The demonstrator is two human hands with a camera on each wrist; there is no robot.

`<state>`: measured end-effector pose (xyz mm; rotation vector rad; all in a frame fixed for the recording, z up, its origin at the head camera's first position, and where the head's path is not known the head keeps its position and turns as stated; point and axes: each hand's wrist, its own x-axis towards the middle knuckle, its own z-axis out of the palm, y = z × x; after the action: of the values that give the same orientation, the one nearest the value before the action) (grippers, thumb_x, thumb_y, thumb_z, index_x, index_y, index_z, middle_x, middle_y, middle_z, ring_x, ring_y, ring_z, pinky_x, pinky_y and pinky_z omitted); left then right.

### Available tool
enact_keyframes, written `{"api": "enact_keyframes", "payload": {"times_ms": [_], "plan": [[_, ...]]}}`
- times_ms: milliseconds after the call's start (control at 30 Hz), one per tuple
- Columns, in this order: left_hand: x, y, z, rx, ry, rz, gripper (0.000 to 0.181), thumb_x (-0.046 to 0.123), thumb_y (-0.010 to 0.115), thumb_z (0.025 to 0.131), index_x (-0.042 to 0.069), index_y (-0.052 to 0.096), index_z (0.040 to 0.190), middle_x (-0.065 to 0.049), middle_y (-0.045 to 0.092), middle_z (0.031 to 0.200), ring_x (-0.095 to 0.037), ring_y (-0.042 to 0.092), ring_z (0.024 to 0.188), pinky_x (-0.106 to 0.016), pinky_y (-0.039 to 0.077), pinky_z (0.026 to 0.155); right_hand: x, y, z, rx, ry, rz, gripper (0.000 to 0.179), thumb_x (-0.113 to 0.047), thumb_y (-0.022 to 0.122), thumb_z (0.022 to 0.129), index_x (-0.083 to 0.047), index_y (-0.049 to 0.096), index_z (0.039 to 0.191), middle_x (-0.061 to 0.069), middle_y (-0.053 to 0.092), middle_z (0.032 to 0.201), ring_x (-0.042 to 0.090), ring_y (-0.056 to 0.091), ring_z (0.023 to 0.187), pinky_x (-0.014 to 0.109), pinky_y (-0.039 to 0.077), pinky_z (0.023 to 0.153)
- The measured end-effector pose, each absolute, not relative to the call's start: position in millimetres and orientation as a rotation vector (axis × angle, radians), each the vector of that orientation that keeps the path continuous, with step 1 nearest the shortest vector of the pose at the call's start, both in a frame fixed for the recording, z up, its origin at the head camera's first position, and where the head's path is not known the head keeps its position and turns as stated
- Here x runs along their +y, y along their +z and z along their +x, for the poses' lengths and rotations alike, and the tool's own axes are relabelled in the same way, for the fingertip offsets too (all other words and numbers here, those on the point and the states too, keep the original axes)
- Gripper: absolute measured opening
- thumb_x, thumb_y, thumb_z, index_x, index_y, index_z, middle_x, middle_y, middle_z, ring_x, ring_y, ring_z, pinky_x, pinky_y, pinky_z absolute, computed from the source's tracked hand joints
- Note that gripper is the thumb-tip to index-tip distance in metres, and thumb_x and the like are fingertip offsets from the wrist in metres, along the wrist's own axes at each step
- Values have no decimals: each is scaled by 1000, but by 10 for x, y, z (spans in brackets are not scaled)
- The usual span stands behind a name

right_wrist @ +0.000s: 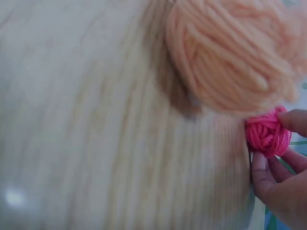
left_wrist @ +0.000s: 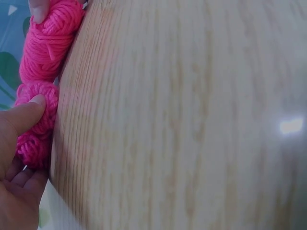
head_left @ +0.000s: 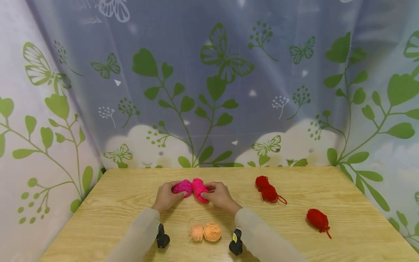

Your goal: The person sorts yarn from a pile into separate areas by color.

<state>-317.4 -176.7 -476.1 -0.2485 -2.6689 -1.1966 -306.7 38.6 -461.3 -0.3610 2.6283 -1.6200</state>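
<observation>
Fingers (right_wrist: 259,173) around pink yarn balls (head_left: 199,190)

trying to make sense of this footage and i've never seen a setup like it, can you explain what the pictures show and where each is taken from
There's no robot here: a person is using two bare hands, each hand being a grip. The wide picture comes from a camera on the head, looking forward and down. The other two come from a camera on each wrist; the small black devices by the cuffs are probably those.

On the wooden table, the left grip holds a magenta ball of yarn, and the right grip a hot-pink ball beside it. Nearer the person sit two peach balls; one looms large in the right wrist picture. Off to the right lie a two-lobed red bundle and a red ball.
</observation>
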Motion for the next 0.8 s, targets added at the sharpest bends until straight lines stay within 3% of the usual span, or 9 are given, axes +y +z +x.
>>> {"api": "enact_keyframes", "payload": {"times_ms": [300,800], "plan": [[-1775,-4759,-3161,-2660,-1212,-248,40,12,78,80,-2,67,116,-20,68,109,-29,67,96,-39,56,78,337,-4659,-3075,2638,-1679,-315,38,-15,79,80,3,66,111,15,69,100,29,65,96,35,55,78],[-1787,-4778,-3175,-2664,-1215,-249,40,13,79,80,1,68,116,-18,69,109,-27,67,94,-38,55,77,367,-4634,-3064,2543,-1695,-291,36,-15,76,82,2,67,113,13,69,103,26,63,98,34,54,80]]}}
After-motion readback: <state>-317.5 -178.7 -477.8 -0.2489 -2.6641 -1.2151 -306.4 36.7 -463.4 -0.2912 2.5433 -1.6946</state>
